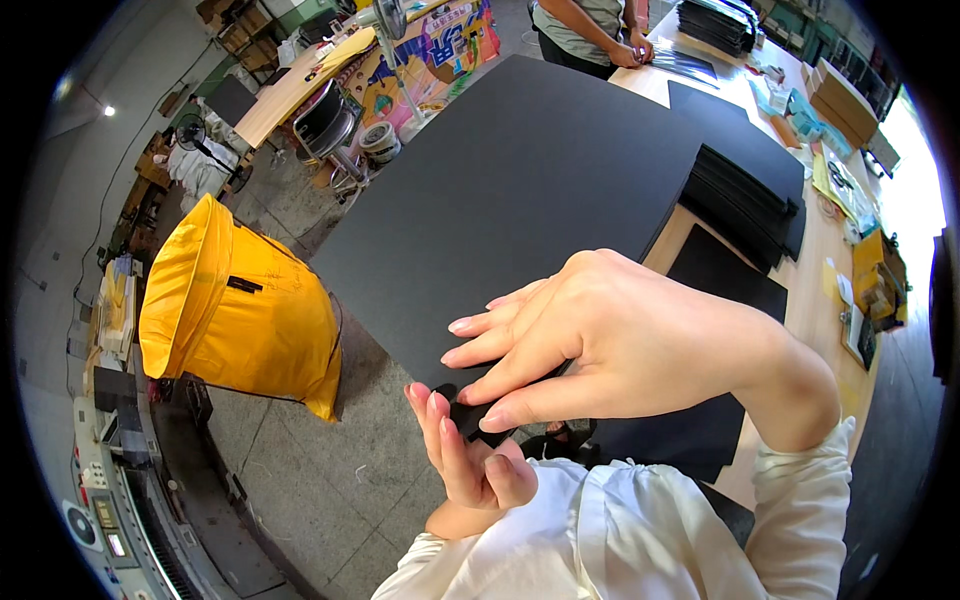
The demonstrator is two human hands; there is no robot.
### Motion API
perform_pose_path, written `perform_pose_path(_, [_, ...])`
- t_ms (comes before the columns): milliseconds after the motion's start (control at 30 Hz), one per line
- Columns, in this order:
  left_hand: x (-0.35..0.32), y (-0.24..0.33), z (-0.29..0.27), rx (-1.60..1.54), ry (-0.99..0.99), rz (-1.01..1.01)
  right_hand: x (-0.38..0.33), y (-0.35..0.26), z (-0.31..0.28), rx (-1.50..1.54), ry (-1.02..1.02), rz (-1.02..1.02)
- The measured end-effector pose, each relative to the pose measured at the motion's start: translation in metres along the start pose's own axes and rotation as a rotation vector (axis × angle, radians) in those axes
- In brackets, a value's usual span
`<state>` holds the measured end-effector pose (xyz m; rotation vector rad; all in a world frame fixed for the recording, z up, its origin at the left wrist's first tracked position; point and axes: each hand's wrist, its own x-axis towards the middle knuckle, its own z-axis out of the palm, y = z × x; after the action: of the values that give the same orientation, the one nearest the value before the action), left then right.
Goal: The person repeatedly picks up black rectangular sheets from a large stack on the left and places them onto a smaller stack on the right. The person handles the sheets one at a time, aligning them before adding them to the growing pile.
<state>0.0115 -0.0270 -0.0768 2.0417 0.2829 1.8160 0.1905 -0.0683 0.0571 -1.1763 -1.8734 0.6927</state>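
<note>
A large black sheet (520,190) is held up in front of me, reaching from my hands toward the far table. My right hand (600,340) presses flat on its near corner, fingers spread and pointing left, thumb pinching the edge. My left hand (465,450) comes up from below, fingers straight and together, touching the same near corner of the sheet from the underside. White sleeves cover both my forearms.
A stack of black sheets (745,195) lies on the wooden table (815,240) at right, with more flat black sheets beside it. A yellow lined bin (235,310) stands on the floor at left. Another person (590,30) works at the far end of the table.
</note>
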Motion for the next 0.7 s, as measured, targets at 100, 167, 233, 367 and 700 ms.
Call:
perform_pose_path(100, [0.0008, 0.0001, 0.0005, -0.014, 0.000, -0.005, 0.0006, -0.0024, -0.0014, 0.014, -0.002, -0.007])
perform_pose_path(167, [0.0004, 0.0005, 0.0008, -0.026, 0.000, -0.020, 0.0005, -0.0022, -0.0013, 0.018, 0.001, -0.007])
perform_pose_path(233, [-0.0003, 0.0004, 0.0015, -0.039, 0.007, -0.025, 0.0004, 0.0001, 0.0000, 0.007, 0.010, -0.002])
perform_pose_path(367, [-0.0012, 0.0004, 0.0013, -0.042, 0.007, -0.031, 0.0006, -0.0007, -0.0003, 0.013, 0.011, 0.003])
perform_pose_path(700, [-0.0061, 0.0026, -0.0071, 0.005, -0.114, -0.144, 0.0012, -0.0034, -0.0037, 0.033, -0.022, 0.024])
